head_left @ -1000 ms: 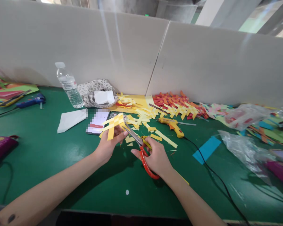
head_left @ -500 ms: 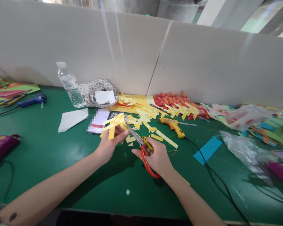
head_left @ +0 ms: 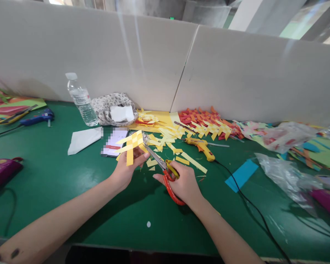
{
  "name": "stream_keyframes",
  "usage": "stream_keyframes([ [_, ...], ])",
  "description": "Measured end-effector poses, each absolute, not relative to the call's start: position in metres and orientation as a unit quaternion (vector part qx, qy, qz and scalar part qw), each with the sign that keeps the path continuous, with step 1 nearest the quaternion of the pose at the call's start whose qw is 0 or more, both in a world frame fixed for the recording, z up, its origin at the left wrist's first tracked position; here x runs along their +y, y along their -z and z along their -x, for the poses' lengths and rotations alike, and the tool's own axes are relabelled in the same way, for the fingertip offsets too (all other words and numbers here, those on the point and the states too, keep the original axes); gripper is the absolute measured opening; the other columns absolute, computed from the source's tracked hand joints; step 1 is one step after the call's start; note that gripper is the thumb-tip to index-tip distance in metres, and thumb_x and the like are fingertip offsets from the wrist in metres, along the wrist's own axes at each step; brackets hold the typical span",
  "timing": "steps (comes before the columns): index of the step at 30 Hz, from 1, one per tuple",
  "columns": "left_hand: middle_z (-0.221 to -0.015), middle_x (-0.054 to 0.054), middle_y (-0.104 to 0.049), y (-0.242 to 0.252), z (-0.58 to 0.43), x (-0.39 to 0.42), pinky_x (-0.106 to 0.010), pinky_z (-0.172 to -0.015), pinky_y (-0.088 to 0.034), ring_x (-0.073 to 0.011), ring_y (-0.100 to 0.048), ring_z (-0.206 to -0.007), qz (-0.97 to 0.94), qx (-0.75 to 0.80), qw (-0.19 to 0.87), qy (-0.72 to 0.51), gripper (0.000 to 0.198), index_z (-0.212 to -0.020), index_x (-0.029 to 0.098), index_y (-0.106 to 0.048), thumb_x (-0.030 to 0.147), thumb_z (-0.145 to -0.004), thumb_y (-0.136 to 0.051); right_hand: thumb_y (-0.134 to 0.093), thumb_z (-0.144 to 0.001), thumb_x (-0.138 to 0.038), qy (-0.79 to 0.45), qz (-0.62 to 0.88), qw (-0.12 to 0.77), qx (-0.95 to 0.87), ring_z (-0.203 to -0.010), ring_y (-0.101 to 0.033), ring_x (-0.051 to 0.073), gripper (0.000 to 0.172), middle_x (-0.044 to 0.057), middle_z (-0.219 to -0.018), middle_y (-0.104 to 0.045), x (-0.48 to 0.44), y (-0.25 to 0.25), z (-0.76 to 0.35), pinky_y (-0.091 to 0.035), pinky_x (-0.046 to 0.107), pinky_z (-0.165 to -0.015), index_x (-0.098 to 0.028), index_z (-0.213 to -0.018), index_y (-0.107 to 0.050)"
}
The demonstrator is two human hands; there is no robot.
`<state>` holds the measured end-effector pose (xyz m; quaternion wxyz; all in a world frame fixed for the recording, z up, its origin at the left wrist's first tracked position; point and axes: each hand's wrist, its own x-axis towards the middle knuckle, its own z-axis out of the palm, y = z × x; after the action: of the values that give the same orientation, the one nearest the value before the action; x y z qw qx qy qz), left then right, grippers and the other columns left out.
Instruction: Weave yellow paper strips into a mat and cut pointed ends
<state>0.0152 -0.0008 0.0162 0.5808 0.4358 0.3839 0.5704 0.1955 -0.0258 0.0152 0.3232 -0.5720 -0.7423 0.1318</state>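
My left hand (head_left: 128, 167) grips a woven yellow paper piece (head_left: 134, 141) with a checkered body and loose strip ends, held above the table. In my right hand (head_left: 185, 183) is a pair of scissors (head_left: 160, 161) with red and yellow handles. Their blades point up and left, with the tips at the right edge of the woven paper; whether paper lies between the blades I cannot tell. Beyond the hands lie yellow paper strips and scraps (head_left: 191, 161). A phone (head_left: 118, 139) sits on the table behind my left hand.
A yellow glue gun (head_left: 206, 149) with a black cord lies right of the scraps. Orange and yellow woven paper pieces (head_left: 200, 119) are heaped along the partition. A water bottle (head_left: 84, 102), a patterned cloth (head_left: 104, 104) and a blue paper strip (head_left: 242, 176) are on the green table (head_left: 99, 223).
The scissors' handles have come slightly closer together. The woven paper has tilted a little in my left hand; both hands stay in nearly the same place.
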Motion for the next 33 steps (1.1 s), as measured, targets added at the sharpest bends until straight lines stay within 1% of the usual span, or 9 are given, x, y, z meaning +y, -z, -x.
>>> stream_keyframes([
  [3, -0.071, 0.003, -0.054, -0.0173, -0.0156, -0.0016, -0.020, -0.052, -0.036, -0.0076, -0.045, -0.060, -0.429, 0.377, 0.589, -0.572, 0.019, -0.076, 0.017, -0.060, 0.027, -0.068, -0.074, -0.065, -0.066, -0.058, -0.129, 0.570, 0.325, -0.744, -0.047, -0.031, 0.008, 0.050, -0.005, -0.052, -0.040, -0.0259, -0.0153, -0.1956, -0.027, 0.021, -0.046, -0.021, -0.056, -0.032],
  [6, -0.065, 0.004, -0.051, -0.0189, -0.0156, -0.0017, -0.020, -0.052, -0.037, -0.0072, -0.043, -0.057, -0.412, 0.363, 0.606, -0.575, 0.019, -0.073, 0.016, -0.059, 0.027, -0.068, -0.074, -0.065, -0.067, -0.057, -0.121, 0.570, 0.323, -0.746, -0.047, -0.031, 0.008, 0.049, -0.005, -0.052, -0.039, -0.0262, -0.0158, -0.1955, -0.028, 0.021, -0.046, -0.021, -0.056, -0.033],
  [9, -0.062, 0.005, -0.046, -0.0211, -0.0153, -0.0013, -0.020, -0.053, -0.038, -0.0067, -0.042, -0.054, -0.376, 0.360, 0.625, -0.582, 0.020, -0.076, 0.017, -0.058, 0.031, -0.070, -0.071, -0.064, -0.067, -0.058, -0.107, 0.574, 0.323, -0.745, -0.047, -0.032, 0.008, 0.048, -0.005, -0.053, -0.040, -0.0264, -0.0159, -0.1953, -0.028, 0.021, -0.046, -0.021, -0.056, -0.036],
  [13, -0.066, 0.004, -0.047, -0.0231, -0.0155, -0.0009, -0.020, -0.053, -0.039, -0.0076, -0.043, -0.057, -0.367, 0.372, 0.617, -0.589, 0.023, -0.076, 0.016, -0.059, 0.033, -0.067, -0.072, -0.062, -0.068, -0.059, -0.100, 0.579, 0.322, -0.742, -0.047, -0.034, 0.008, 0.045, -0.003, -0.055, -0.044, -0.0269, -0.0159, -0.1949, -0.029, 0.022, -0.046, -0.021, -0.057, -0.040],
  [20, -0.060, 0.004, -0.050, -0.0185, -0.0169, -0.0017, -0.020, -0.054, -0.041, -0.0072, -0.045, -0.055, -0.395, 0.368, 0.612, -0.578, 0.021, -0.070, 0.016, -0.060, 0.031, -0.066, -0.074, -0.063, -0.067, -0.059, -0.115, 0.589, 0.306, -0.739, -0.050, -0.040, 0.010, 0.044, -0.003, -0.059, -0.048, -0.0276, -0.0147, -0.1957, -0.031, 0.022, -0.048, -0.021, -0.062, -0.041],
  [25, -0.060, 0.003, -0.052, -0.0166, -0.0184, -0.0024, -0.022, -0.053, -0.042, -0.0075, -0.047, -0.054, -0.395, 0.381, 0.605, -0.577, 0.023, -0.064, 0.015, -0.059, 0.031, -0.064, -0.076, -0.061, -0.068, -0.060, -0.098, 0.590, 0.305, -0.741, -0.049, -0.041, 0.010, 0.043, -0.002, -0.059, -0.049, -0.0273, -0.0152, -0.1957, -0.030, 0.023, -0.047, -0.021, -0.064, -0.043],
  [33, -0.061, 0.003, -0.054, -0.0149, -0.0191, -0.0015, -0.021, -0.052, -0.042, -0.0079, -0.047, -0.055, -0.396, 0.395, 0.593, -0.580, 0.022, -0.071, 0.016, -0.063, 0.028, -0.061, -0.078, -0.059, -0.068, -0.063, -0.085, 0.593, 0.304, -0.741, -0.048, -0.042, 0.010, 0.044, -0.001, -0.059, -0.051, -0.0280, -0.0163, -0.1953, -0.029, 0.023, -0.047, -0.021, -0.068, -0.046],
])
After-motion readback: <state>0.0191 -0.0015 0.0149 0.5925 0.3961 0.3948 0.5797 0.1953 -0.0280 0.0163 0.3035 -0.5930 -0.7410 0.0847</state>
